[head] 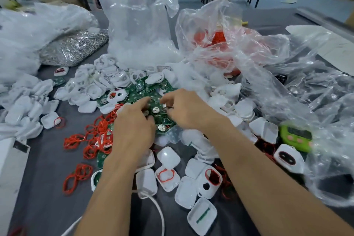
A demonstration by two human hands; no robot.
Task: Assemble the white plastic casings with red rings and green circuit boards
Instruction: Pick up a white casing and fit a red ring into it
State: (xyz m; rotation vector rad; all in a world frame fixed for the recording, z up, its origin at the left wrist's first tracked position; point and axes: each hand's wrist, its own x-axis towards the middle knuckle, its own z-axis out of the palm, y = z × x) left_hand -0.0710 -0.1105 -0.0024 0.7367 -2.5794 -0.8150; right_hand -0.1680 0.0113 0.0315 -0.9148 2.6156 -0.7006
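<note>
Clear plastic bags (138, 25) are heaped beyond my hands on the grey table (47, 188), with white casings (90, 86) piled ahead-left of my grip and loose ones down by my wrists. The green circuit boards (134, 97) lie right under my fingertips, red rings (99, 128) scattered just left of my left hand (134, 126). Left hand and right hand (185, 111) both curl fingers down onto the boards, touching them; can't tell if either pinches one.
</note>
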